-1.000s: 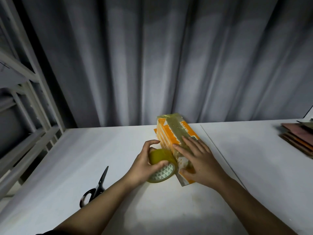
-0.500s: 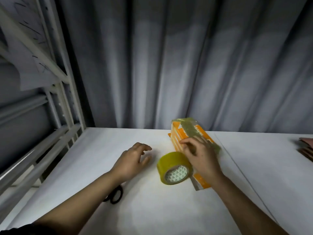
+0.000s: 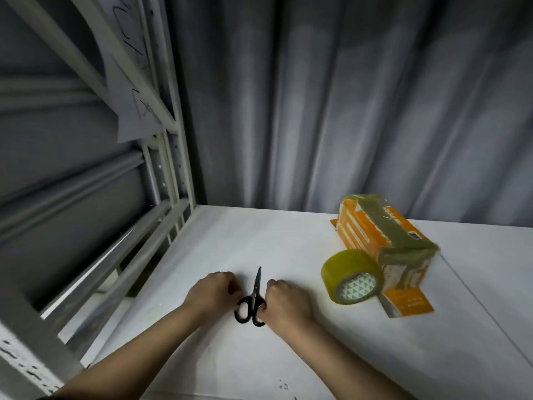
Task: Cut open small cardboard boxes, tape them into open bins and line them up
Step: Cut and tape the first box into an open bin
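Black scissors [image 3: 251, 298] flat on the white table [image 3: 219, 246], blades together and pointing away, handle loops nearest. Left hand [image 3: 212, 293] just to the left of the handles, fingers curled under, knuckles up, resting on the table; whether that grip actually closes on the left loop, cannot tell. Right hand [image 3: 284, 300] hard against the right loop, fingers curled down around it, apparently grasping the scissors there, though fingertips hidden beneath the hand. To the right of the right grip, apart from it, a roll of yellowish tape [image 3: 350, 277] standing on its edge, patterned core facing forward. Touching the roll on its far right side, an orange cardboard box [image 3: 375, 235] lying lengthwise, wrapped over top and near end with greenish-yellow tape, one orange flap spread flat on the table at the near end. Left of the left grip, past the table edge, a grey metal rack [image 3: 161, 180]. Beyond both grips, a grey curtain [image 3: 346, 96].
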